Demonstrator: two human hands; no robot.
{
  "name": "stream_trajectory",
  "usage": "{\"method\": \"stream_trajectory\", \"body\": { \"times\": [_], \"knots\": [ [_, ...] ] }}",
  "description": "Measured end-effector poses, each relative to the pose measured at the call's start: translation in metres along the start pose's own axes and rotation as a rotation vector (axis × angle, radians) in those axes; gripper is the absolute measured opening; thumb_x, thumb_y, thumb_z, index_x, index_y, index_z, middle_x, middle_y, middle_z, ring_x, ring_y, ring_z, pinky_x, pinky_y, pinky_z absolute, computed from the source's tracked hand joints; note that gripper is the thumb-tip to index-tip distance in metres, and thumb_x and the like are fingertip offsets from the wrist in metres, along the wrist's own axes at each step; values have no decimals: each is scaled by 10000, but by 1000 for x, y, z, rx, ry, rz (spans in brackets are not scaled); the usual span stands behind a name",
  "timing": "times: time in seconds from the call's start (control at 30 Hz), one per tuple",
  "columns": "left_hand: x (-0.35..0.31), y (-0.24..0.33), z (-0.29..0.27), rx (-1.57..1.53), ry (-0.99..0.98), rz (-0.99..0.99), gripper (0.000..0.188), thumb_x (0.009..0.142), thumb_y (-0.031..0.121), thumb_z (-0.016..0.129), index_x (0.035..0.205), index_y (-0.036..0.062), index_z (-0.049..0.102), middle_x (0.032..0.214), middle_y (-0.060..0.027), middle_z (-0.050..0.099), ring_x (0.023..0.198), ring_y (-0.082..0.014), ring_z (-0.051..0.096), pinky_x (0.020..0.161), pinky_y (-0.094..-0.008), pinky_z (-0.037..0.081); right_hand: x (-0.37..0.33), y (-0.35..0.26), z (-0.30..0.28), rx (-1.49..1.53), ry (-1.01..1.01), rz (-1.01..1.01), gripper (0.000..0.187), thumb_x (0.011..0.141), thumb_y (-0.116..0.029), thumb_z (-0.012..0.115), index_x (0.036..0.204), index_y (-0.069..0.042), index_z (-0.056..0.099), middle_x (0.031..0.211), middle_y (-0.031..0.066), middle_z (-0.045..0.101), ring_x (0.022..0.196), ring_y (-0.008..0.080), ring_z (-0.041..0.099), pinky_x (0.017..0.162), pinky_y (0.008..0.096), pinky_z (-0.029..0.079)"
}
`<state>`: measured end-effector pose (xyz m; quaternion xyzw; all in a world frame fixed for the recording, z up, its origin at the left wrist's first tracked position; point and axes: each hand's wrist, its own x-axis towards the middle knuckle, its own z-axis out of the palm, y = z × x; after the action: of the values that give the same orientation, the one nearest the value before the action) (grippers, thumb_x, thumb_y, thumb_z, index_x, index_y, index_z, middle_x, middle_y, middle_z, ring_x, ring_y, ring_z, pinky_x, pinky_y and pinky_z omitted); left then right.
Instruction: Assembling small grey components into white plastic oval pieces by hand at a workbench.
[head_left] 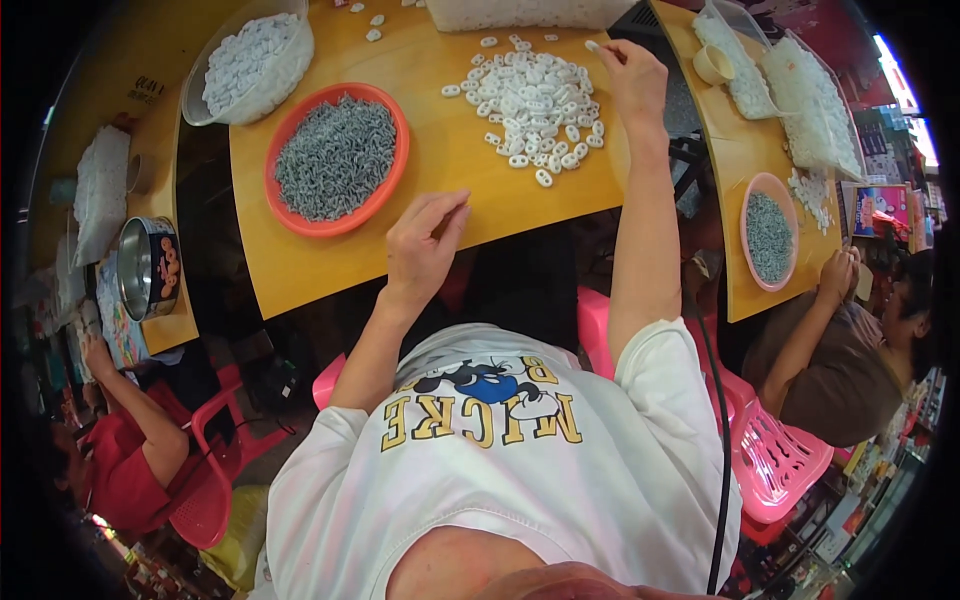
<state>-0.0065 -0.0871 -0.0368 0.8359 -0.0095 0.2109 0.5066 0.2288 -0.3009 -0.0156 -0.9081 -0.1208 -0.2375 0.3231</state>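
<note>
My right hand (637,88) is at the far right of the yellow table (440,150), thumb and forefinger pinching a small white plastic piece (592,46). Beside it spreads a pile of white oval plastic pieces (535,95), many with two holes. My left hand (426,238) hovers at the table's near edge, its fingers curled and the thumb meeting the forefinger. Whatever is between those fingertips is too small to make out. Left of the pile, an orange-red round basin (275,205) holds many grey screws (335,158).
A clear tub (298,65) of white parts stands at the far left; another white-filled bin (530,12) is at the back. On a right-hand table, a person handles parts near a pink basin (748,250). Another person in red sits left, near a round tin (140,270).
</note>
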Motion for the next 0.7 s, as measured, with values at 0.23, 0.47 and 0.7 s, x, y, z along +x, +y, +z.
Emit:
{"method": "stream_trajectory", "body": {
  "times": [0.23,0.47,0.7],
  "knots": [
    [0,-1,0,-9,-12,12,144,773,-25,630,916,-10,641,824,-95,620,724,-145,598,625,-226,466,31,25,37,11,-26,-81,214,765,-246,646,887,-73,673,797,126,654,771,268,637,688,317,483],
    [3,-1,-1,-17,5,24,143,761,-11,637,902,14,642,802,-97,622,694,-188,613,597,-253,484,33,21,28,85,-118,-2,248,770,-262,654,929,-72,671,756,96,654,678,169,615,641,271,466],
    [3,0,1,-31,-11,2,140,762,-18,637,899,9,641,798,-92,621,689,-175,608,597,-246,482,20,15,7,345,-66,172,231,794,-161,649,957,2,663,733,0,629,642,48,527,592,191,429]
  ]
}}
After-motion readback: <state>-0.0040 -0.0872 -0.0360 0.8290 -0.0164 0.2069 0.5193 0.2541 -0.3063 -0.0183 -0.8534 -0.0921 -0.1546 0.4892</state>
